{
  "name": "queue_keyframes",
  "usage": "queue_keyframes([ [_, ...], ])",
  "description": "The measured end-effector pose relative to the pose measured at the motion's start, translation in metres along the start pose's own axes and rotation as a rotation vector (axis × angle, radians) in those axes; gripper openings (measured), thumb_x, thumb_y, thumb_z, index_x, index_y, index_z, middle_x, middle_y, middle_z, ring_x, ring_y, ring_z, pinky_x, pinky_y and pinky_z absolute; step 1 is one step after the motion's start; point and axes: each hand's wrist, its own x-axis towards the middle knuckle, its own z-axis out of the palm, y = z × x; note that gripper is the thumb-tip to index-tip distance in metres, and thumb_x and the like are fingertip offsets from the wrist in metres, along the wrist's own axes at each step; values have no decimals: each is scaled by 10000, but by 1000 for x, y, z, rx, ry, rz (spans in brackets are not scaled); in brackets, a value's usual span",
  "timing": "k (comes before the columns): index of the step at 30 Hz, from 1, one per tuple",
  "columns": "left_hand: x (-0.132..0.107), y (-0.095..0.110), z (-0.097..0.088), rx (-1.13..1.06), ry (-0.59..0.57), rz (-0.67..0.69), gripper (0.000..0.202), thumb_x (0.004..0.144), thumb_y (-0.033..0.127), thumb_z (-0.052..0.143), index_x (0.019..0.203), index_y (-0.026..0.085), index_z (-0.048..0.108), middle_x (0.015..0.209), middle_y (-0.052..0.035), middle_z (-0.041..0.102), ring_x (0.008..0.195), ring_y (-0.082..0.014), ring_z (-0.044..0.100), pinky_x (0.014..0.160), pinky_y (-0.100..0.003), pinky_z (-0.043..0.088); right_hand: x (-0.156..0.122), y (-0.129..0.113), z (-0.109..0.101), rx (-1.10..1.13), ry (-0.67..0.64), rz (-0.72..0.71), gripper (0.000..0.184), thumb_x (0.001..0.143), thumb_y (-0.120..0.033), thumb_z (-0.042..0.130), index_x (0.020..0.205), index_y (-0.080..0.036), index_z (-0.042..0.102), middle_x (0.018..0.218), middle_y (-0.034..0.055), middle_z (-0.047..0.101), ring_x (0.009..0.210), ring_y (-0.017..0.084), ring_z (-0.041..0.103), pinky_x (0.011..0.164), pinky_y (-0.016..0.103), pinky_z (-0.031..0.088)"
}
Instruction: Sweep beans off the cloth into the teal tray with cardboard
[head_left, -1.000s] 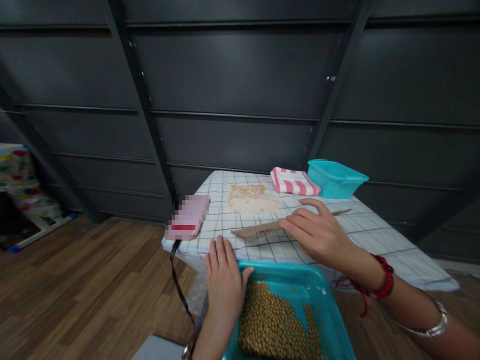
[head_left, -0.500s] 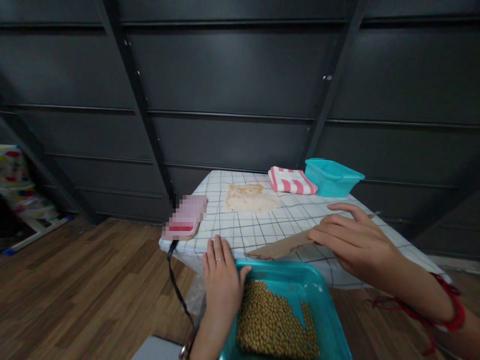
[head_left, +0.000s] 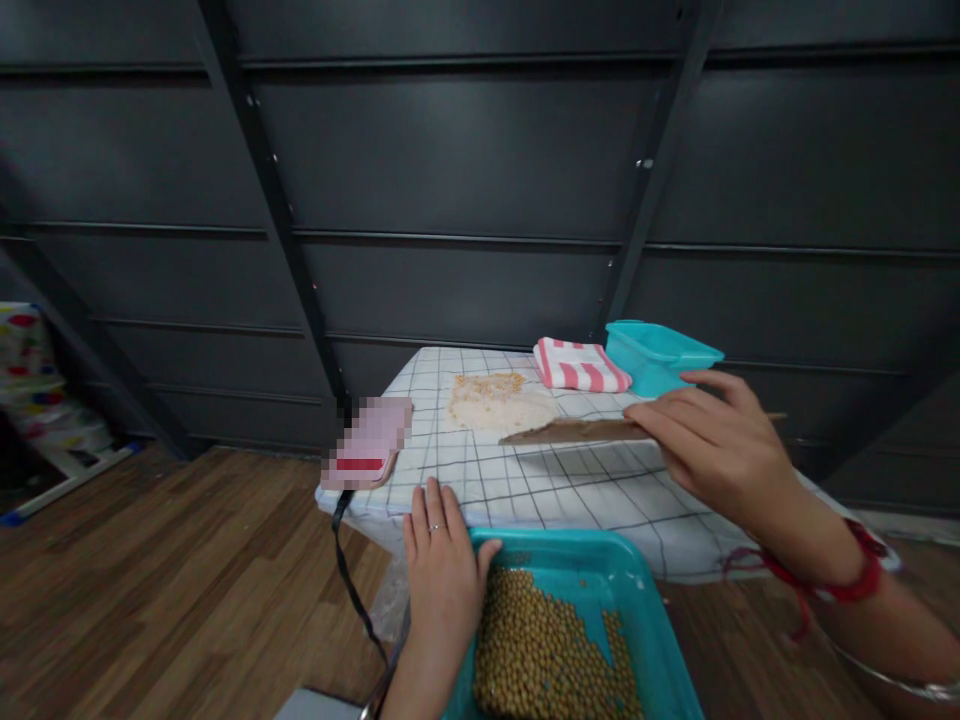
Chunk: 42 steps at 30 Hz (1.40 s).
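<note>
My left hand (head_left: pixel 444 565) grips the near-left rim of a teal tray (head_left: pixel 600 570) filled with brownish beans (head_left: pixel 547 655), thumb inside the rim. My right hand (head_left: pixel 712 445) holds a flat brown cardboard piece (head_left: pixel 574 431) lifted above the checked tablecloth (head_left: pixel 555 480), roughly level, its left tip pointing toward a pale heap of husks and grain (head_left: pixel 499 400) on the cloth.
At the table's back lie a red-and-white striped cloth (head_left: pixel 577 365) and a small teal tub (head_left: pixel 660 355). A pink blurred object (head_left: pixel 367 445) with a dark strap hangs at the table's left corner. Dark metal wall behind; wooden floor to the left.
My right hand has lifted the cardboard off the cloth, drawn it right and toward me, then raised it level above the table. My left hand has stayed on the tray rim.
</note>
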Motion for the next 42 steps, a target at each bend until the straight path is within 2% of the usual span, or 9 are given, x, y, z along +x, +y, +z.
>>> queue_keyframes([
  [4, 0, 0, 1, 2, 16, 15, 655, 813, 512, 299, 1219, 6, 384, 1258, -245, 433, 1193, -379, 335, 892, -547, 371, 6, 22, 51, -147, 44, 89, 244, 794, -53, 384, 873, -164, 587, 712, 30, 617, 680, 149, 510, 792, 347, 353],
  [8, 1, 2, 0, 14, -1, 4, 617, 814, 486, 330, 1226, 29, 385, 1253, -233, 438, 1199, -365, 329, 900, -535, 365, 17, 33, 97, -144, 64, 157, 262, 813, -63, 359, 883, -132, 602, 710, 51, 602, 708, 162, 483, 786, 343, 326],
  [10, 1, 3, -1, 14, 23, 21, 622, 811, 484, 337, 1215, 15, 394, 1246, -240, 440, 1197, -368, 328, 894, -526, 371, 21, 33, 113, -133, 56, 161, 251, 818, -74, 367, 888, -130, 602, 733, 58, 604, 744, 171, 474, 790, 341, 315],
  [13, 1, 4, 0, 7, 35, 34, 619, 815, 463, 340, 1235, 9, 369, 1252, -242, 432, 1209, -360, 308, 900, -530, 360, 22, 31, 127, -112, 42, 147, 252, 825, -70, 366, 882, -131, 603, 724, 53, 604, 747, 174, 458, 781, 332, 305],
  [19, 0, 7, 4, 3, 47, 42, 658, 813, 487, 318, 1273, 17, 318, 1252, -247, 429, 1208, -369, 302, 881, -543, 361, 14, 26, 127, -88, -4, 123, 239, 842, -103, 380, 960, -138, 585, 763, 55, 600, 759, 179, 445, 757, 326, 293],
  [26, 0, 10, 3, 15, 57, 42, 663, 820, 486, 302, 1298, 28, 272, 1250, -239, 433, 1205, -362, 308, 882, -534, 364, 7, 25, 126, -76, -45, 139, 291, 825, -73, 384, 1059, -145, 542, 769, 53, 593, 741, 175, 456, 721, 328, 285],
  [31, 0, 10, 3, 19, 61, 56, 667, 813, 486, 327, 1289, 21, 288, 1248, -238, 435, 1208, -362, 307, 889, -529, 364, 2, 32, 122, -47, -5, 151, 276, 812, -52, 369, 965, -139, 582, 704, 44, 578, 707, 163, 465, 778, 343, 291],
  [37, -1, 10, 4, 21, 49, 48, 656, 808, 486, 341, 1261, 11, 336, 1248, -237, 438, 1202, -369, 313, 890, -529, 367, 2, 29, 120, 31, 53, 93, 383, 772, -14, 357, 1069, -156, 554, 716, 22, 578, 713, 149, 478, 806, 340, 301],
  [42, -1, 11, 4, 11, 24, 40, 653, 814, 472, 335, 1297, 37, 282, 1270, -232, 417, 1227, -358, 283, 904, -541, 352, 1, 28, 122, 84, 75, 85, 415, 727, 3, 371, 1063, -157, 553, 735, 19, 588, 719, 145, 483, 799, 336, 309],
])
